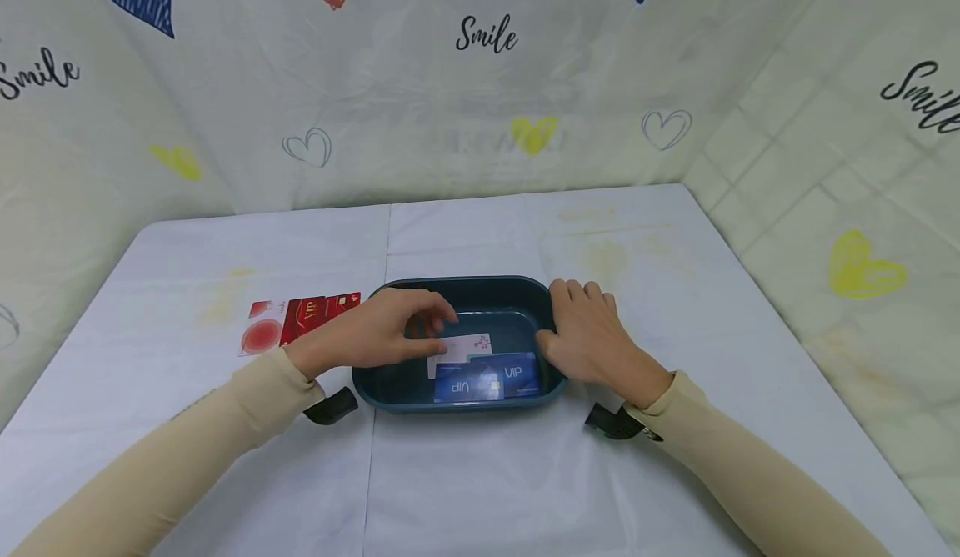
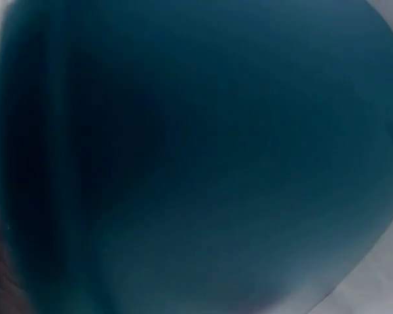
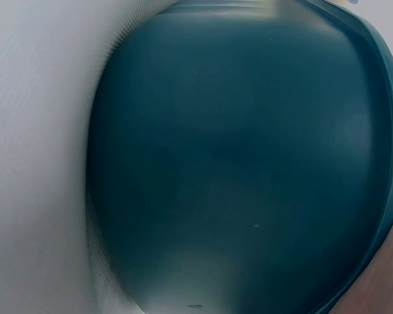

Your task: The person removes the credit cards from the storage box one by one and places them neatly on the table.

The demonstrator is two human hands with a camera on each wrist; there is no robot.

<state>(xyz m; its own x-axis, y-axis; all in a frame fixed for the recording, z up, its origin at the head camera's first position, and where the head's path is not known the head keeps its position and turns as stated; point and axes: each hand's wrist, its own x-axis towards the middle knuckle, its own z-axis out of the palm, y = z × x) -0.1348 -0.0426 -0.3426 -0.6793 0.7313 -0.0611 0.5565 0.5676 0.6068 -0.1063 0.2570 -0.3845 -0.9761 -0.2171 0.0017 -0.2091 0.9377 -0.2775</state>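
Observation:
A dark teal plastic basin (image 1: 459, 408) with rounded corners stands on the white table. Inside lie two blue VIP cards (image 1: 465, 383), partly overlapping, and a pale card (image 1: 476, 343) partly beneath them. My left hand (image 1: 386, 325) reaches over the basin's left side, thumb and fingers apart, with the thumb tip by the pale card. Nothing shows between its fingers. My right hand (image 1: 588, 336) grips the basin's right rim, its thumb on the inner side. Close up, the basin's outer wall (image 2: 249, 163) fills the left wrist view, and its side (image 3: 242, 163) fills the right wrist view.
Left of the basin lie red cards (image 1: 306, 317), one marked VIP, and a pale card with a red circle (image 1: 260, 336). My left forearm partly covers them. A patterned cloth wall (image 1: 420, 107) rises behind the table.

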